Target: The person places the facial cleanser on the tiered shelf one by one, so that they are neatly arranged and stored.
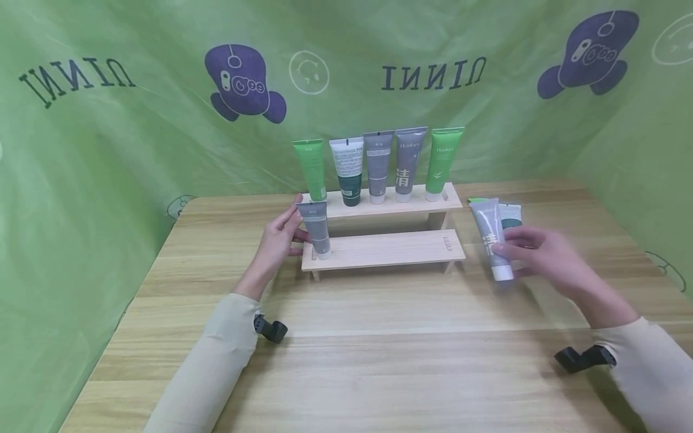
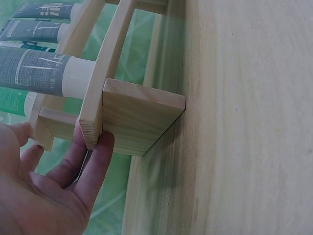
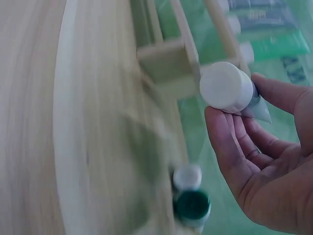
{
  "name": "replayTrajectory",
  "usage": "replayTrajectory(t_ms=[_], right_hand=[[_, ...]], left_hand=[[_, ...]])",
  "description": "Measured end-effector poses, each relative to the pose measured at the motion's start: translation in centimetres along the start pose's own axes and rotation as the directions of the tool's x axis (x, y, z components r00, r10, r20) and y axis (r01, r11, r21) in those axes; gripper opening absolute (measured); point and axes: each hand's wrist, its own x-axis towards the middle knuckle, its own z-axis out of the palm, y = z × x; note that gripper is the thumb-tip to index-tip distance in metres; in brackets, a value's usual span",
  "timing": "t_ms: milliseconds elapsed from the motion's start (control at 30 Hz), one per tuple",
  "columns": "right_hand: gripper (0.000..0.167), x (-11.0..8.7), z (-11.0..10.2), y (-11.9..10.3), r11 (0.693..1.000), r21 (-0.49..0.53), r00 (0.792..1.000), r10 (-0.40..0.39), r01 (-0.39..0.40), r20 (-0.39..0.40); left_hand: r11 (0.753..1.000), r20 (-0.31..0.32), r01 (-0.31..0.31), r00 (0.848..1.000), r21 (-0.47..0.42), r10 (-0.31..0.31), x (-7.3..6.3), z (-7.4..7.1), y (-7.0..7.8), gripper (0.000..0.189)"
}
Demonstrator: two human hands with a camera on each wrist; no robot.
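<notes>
My right hand (image 1: 547,258) holds a grey-blue squeeze tube (image 1: 489,231) with a white cap above the table, right of a two-tier wooden display rack (image 1: 390,248). The cap (image 3: 226,88) points toward the camera in the right wrist view, with thumb and fingers around the tube. At the rack's left end, my left hand (image 1: 278,237) grips the edges of both shelves. In the left wrist view, its fingers (image 2: 100,164) lie against the lower shelf's end. One grey-blue tube (image 1: 315,228) stands cap down on the lower shelf, close to that hand.
On the upper shelf stand a green tube (image 1: 311,165), a white and dark-green tube (image 1: 348,162), two grey-blue tubes and another green tube (image 1: 444,159). Behind the right hand are a white and dark-green tube (image 1: 511,214) and a partly hidden green one. Green printed cloth hangs behind the table.
</notes>
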Motion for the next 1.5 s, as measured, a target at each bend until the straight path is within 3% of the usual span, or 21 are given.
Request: replayTrajectory(t_ms=[367, 800, 1033, 1267, 1500], right_hand=[[0.05, 0.0, 4.8, -4.5, 0.997, 0.035, 0.995, -0.075, 0.073, 0.068], [0.042, 2.4, 10.4, -7.9, 0.981, 0.159, 0.976, -0.137, 0.11, 0.168], [0.041, 4.2, 13.3, -8.9, 0.954, 0.223, 0.964, -0.234, 0.201, 0.129], [0.04, 5.6, 15.5, -9.3, 0.924, 0.171, 0.934, -0.355, 0.343, 0.039], [0.039, 6.5, 17.2, -9.6, 0.898, 0.183, 0.914, -0.407, 0.401, -0.009]], left_hand=[[1.0, -0.002, 0.002, 1.0, -0.003, -0.002, -0.1, 0.0, 0.2, 0.046], [1.0, -0.009, 0.01, 1.0, 0.0, -0.01, -0.1, 0.1, 0.1, 0.045], [1.0, -0.006, 0.016, 1.0, 0.005, -0.016, -0.3, 0.1, 0.1, 0.045], [1.0, -0.003, 0.015, 1.0, 0.002, -0.015, -0.3, 0.0, 0.2, 0.045], [1.0, -0.007, 0.024, 1.0, 0.002, -0.024, -0.3, 0.0, 0.2, 0.045]])
